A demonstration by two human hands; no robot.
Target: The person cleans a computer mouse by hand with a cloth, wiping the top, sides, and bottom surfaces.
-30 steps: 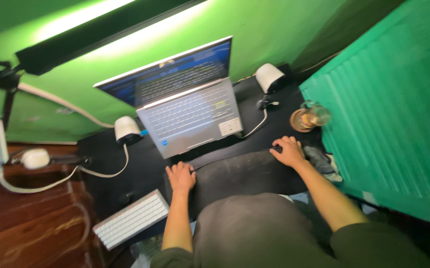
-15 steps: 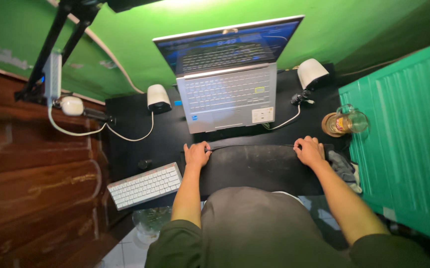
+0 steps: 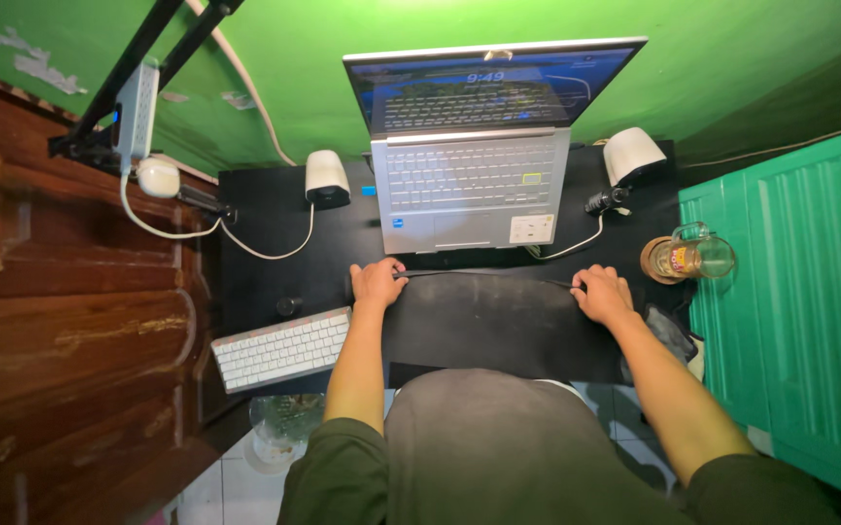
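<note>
Both arms outstretched, left hand (image 3: 377, 285) and right hand (image 3: 603, 294) each clenched on the black mat's (image 3: 483, 321) far corners

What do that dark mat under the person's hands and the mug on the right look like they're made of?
The black desk mat looks like soft cloth or rubber, matte: its far edge lifts and bends where the left hand and right hand grip it. The mug looks like clear glass: see-through with glossy highlights, standing on a round brown coaster, possibly wood or cork.

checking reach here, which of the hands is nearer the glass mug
Right. The right hand rests on the black mat's far corner, just left of the glass mug; the left hand holds the opposite corner.
</note>
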